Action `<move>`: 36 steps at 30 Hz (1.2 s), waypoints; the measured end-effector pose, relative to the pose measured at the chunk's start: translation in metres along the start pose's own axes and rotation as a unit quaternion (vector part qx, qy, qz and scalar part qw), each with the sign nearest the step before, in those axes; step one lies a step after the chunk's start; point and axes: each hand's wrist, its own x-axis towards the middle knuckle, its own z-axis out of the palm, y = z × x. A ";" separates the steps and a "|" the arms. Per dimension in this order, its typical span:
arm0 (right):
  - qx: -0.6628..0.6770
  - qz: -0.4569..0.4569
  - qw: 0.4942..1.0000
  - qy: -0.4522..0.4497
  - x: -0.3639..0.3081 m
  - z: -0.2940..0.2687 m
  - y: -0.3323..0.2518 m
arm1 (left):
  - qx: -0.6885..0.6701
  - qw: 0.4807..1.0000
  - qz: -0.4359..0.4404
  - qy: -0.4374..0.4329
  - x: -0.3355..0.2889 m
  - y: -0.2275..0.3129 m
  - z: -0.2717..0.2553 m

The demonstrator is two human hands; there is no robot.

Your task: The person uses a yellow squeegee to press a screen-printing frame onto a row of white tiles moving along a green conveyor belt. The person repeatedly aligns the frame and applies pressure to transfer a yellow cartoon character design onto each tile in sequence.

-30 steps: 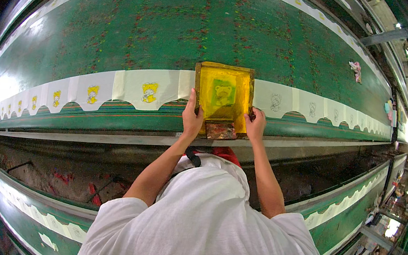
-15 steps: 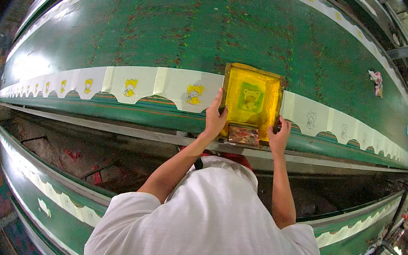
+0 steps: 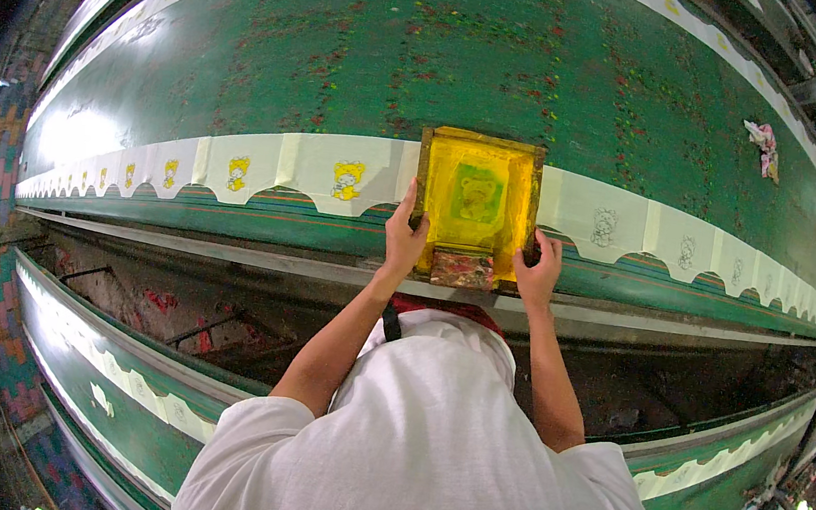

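Plainly, smooth and rough surfaces are meeting here: the long green bench (image 3: 379,70) is showing a slick, hard-looking top, glaring white at the left and carrying grainy bands of red and yellow specks. Along its near side a pale fabric strip (image 3: 586,190) is lying flat, its panels ending in a scalloped lower edge. Yellow animal prints (image 3: 347,180) are dotting the panels on the left, while thin grey outline prints (image 3: 603,228) are marking those on the right. A crumpled pink-and-white cloth (image 3: 763,149) is resting farther off on the green.

The screen frame (image 3: 520,202) is sitting over the strip, between the two kinds of print. It is looking boxy and upright-rectangular, its worn brown rim enclosing glossy, streaky yellow walls and a greenish central patch bearing a bear shape. A reddish-brown, stained block (image 3: 464,269) is lying across its near end. The left hand (image 3: 406,240) is holding the frame's left side, fingers stretching along it; the right hand (image 3: 539,270) is gripping the lower right side, thumb and fingers bending around the edge.
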 end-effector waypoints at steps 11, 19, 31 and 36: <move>-0.051 -0.062 0.997 0.021 0.004 -0.006 0.014 | 0.021 1.000 -0.008 -0.011 -0.001 -0.005 0.015; -0.015 -0.052 0.998 0.027 0.005 -0.007 0.016 | 0.028 1.000 0.011 -0.004 -0.001 -0.004 0.017; -0.078 -0.075 0.994 -0.002 0.006 -0.012 0.023 | 0.042 0.999 0.003 -0.008 0.000 -0.004 0.015; -0.077 -0.066 0.995 -0.016 0.007 -0.013 0.025 | 0.037 0.999 0.007 -0.010 0.000 -0.003 0.014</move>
